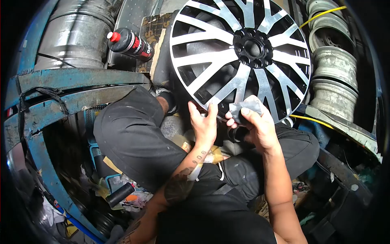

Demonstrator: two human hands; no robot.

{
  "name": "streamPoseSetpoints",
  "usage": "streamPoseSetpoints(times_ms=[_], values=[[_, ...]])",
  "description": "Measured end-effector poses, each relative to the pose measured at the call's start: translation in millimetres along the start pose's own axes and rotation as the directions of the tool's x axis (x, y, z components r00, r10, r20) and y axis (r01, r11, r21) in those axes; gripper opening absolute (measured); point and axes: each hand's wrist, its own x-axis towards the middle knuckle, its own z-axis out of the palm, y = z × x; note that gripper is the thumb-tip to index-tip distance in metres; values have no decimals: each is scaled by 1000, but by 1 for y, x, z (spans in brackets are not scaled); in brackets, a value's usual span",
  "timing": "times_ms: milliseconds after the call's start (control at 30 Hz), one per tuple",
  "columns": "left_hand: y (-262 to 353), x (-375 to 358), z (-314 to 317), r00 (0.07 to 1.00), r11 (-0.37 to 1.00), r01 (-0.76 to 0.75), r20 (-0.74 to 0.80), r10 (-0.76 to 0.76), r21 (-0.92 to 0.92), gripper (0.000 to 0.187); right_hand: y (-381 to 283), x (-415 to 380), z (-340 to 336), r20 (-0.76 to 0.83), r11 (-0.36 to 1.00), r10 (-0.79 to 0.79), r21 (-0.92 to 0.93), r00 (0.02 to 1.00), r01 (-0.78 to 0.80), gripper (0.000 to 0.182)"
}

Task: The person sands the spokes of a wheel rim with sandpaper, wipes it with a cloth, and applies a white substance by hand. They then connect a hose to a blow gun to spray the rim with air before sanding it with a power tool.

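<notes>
A multi-spoke alloy wheel (239,75) with bright machined spokes and a black hub lies tilted in front of my lap. My right hand (262,124) is closed on a folded grey sheet that looks like sandpaper (248,108), its thumb pressed on top, at the wheel's lower rim. My left hand (204,126) is palm up at the rim's lower left, with thumb and a finger spread apart and one fingertip at the edge. Its other fingers are partly hidden.
A black bottle with a red cap (130,44) stands left of the wheel. Bare rims are stacked on the right (335,81), and a large metal barrel (75,34) is at upper left. A blue metal frame (81,79) borders my left side. Clutter and a dark cylinder (120,195) lie below.
</notes>
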Motion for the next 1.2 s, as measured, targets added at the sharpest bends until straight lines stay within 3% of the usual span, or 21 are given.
streamPoseSetpoints(times_ms=[33, 200, 600, 700, 800, 867, 933, 1000, 1067, 1133, 1200], values=[[4, -2, 0, 999, 998, 46, 3, -46, -41, 37, -1, 0, 1, -18, 1000, 4, -9, 1000, -4, 19], [-7, -4, -10, 1000, 998, -26, -15, 27, 60, 38, -2, 1, 7, -107, 1000, 1, -9, 994, -2, 17], [-13, 0, -5, 1000, 1000, 2, 4, -2, -8, 54, 1, 3, 4, -68, 991, 74, 120, 995, -65, 17], [-12, -5, -12, 995, 994, 95, -27, -97, -59, 52, 1, 4, 7, -47, 996, 61, 61, 997, -58, 17], [-18, -8, -10, 992, 992, 128, -16, -128, 14, 56, -1, 3, 12, -56, 998, 57, 15, 997, -56, 17], [-28, -12, -6, 994, 994, 109, 14, -110, 29, 69, 0, 4, 15, -73, 998, 47, -47, 996, -51, 17], [-16, -12, -1, 992, 990, 122, 46, -119, -66, 67, 4, 3, 16, -93, 982, -14, -191, 996, -4, 17], [-8, -10, 1, 990, 977, 143, 15, -142, -158, 63, 10, 3, 18, -96, 908, -129, -412, 987, 78, 17], [-6, -11, 1, 988, 967, 156, 27, -154, -200, 60, 4, -2, 31, -103, 640, -276, -761, 956, 103, 20], [-6, -13, 1, 985, 967, 163, 81, -150, -194, 56, 11, 2, 28, 125, 359, -476, -876, 870, 322, 29], [-19, -22, 3, 984, 974, 156, 111, -139, -167, 55, 11, 3, 24, 276, 83, -494, -929, 825, 360, 35]])
